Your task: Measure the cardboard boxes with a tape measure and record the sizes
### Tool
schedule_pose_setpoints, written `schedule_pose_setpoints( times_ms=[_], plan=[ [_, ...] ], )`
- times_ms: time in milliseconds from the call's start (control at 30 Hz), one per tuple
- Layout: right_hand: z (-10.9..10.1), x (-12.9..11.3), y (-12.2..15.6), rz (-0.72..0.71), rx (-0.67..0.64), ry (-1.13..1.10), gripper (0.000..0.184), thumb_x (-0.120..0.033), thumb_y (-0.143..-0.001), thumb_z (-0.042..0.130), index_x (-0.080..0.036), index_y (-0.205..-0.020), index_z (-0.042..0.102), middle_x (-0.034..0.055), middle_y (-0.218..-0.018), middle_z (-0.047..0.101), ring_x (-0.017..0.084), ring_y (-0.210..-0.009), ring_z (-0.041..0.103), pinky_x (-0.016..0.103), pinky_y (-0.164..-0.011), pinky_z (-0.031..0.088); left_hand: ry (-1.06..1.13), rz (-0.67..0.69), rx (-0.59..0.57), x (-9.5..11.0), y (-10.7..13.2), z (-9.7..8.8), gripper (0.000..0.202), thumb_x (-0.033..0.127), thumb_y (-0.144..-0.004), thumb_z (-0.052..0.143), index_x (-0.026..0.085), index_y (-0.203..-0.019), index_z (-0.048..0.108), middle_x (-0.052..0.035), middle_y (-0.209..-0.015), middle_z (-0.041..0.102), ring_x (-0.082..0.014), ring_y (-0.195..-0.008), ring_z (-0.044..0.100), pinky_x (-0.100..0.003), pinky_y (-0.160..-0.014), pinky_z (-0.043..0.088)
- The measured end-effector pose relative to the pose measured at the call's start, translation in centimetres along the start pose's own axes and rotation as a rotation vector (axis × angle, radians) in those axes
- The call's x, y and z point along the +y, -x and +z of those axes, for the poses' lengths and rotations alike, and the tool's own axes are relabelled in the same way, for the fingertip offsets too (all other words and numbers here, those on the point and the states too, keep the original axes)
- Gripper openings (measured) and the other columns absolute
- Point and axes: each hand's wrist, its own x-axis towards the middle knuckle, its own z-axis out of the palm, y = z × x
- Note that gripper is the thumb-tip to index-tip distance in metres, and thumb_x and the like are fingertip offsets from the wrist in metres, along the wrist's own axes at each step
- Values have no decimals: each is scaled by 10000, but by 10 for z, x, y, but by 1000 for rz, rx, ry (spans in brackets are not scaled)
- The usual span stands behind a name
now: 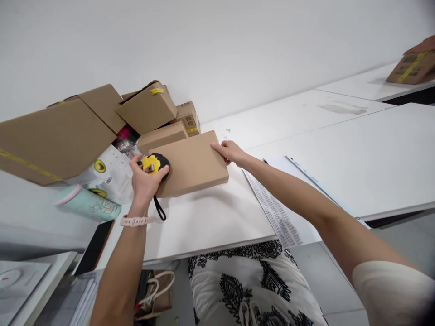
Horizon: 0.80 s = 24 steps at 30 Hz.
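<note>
My left hand [146, 179] is wrapped around a yellow and black tape measure [156, 165], whose black wrist strap hangs down. It is at the left end of a flat brown cardboard box [192, 165] on the white table. At the box's right end, my right hand [231, 153] grips the edge, thumb on top and fingers over the side. Whether any tape blade is drawn out cannot be seen.
Several cardboard boxes [149, 106] are piled at the back left. A mint tumbler [90, 206] and a dark phone [95, 246] lie at the left. Printed sheets [272, 203] lie on the right of the white table [217, 226]. Another taped box [413, 68] stands far right.
</note>
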Motion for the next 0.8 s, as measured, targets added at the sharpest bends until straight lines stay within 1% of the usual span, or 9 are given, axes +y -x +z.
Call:
schedule_pose_setpoints(
  times_ms=[100, 233, 367, 467, 567, 600, 667, 733, 800],
  plan=[
    [-1, 3, -15, 33, -6, 13, 383, -535, -903, 588, -208, -736, 477, 74, -755, 632, 139, -563, 557, 270, -473, 471, -268, 41, -91, 8, -23, 18, 944, 470, -541, 896, 193, -1334, 467, -176, -1273, 605, -414, -1208, 588, -603, -1051, 413],
    [-26, 21, -15, 15, -62, 82, 345, -441, -909, 601, -208, -700, 456, 41, -686, 603, 124, -550, 550, 264, -524, 469, -310, -20, -211, 14, -48, 35, 829, 424, -494, 936, 179, -1187, 551, -219, -1264, 627, -515, -1268, 526, -706, -1062, 346],
    [-85, 59, 5, 36, 79, 585, 272, -345, -860, 628, -207, -674, 486, 60, -691, 642, 197, -693, 630, 320, -663, 467, -198, 1, -277, 13, -55, 36, 668, 450, -543, 901, 169, -1063, 590, -97, -1294, 646, -516, -1369, 423, -731, -1121, 240],
    [-126, 93, 26, 154, 114, 926, 288, -404, -852, 619, -209, -662, 525, 95, -729, 671, 264, -838, 649, 350, -718, 438, -132, 148, -231, 17, -44, 40, 586, 469, -658, 811, 162, -1107, 594, 11, -1411, 580, -483, -1463, 255, -703, -1165, 140],
    [-142, 121, 41, 256, 36, 962, 366, -561, -848, 591, -213, -740, 556, 101, -789, 693, 265, -828, 640, 336, -668, 412, -62, 515, -112, 34, -6, 68, 428, 359, -773, 744, 183, -1143, 618, 26, -1502, 501, -420, -1510, 189, -667, -1174, 232],
    [-142, 128, 44, 255, 18, 952, 376, -583, -832, 604, -213, -779, 562, 100, -823, 700, 259, -818, 635, 329, -653, 405, -31, 639, -136, 42, 13, 83, 333, 308, -829, 698, 186, -1131, 633, 8, -1495, 510, -385, -1495, 267, -644, -1149, 329],
    [-136, 137, 44, 197, 4, 916, 305, -502, -810, 653, -212, -864, 575, 88, -866, 706, 240, -810, 628, 316, -646, 402, 85, 802, -138, 57, 59, 119, 262, 228, -856, 660, 159, -1108, 644, -74, -1281, 669, -316, -1304, 547, -571, -1066, 475],
    [-129, 142, 42, 123, -13, 839, 190, -303, -783, 663, -208, -932, 591, 58, -808, 704, 218, -774, 625, 308, -661, 412, 119, 898, -382, 69, 107, 158, 187, 212, -910, 584, 153, -1073, 654, -97, -1124, 728, -261, -1167, 644, -496, -1042, 520],
    [-128, 144, 38, 78, -30, 685, 208, -166, -749, 618, -202, -953, 620, 26, -692, 683, 203, -704, 623, 316, -680, 435, 20, 858, -707, 75, 145, 194, 232, 178, -939, 519, 146, -1129, 649, -119, -1191, 718, -245, -1227, 624, -446, -1092, 493]
  ],
)
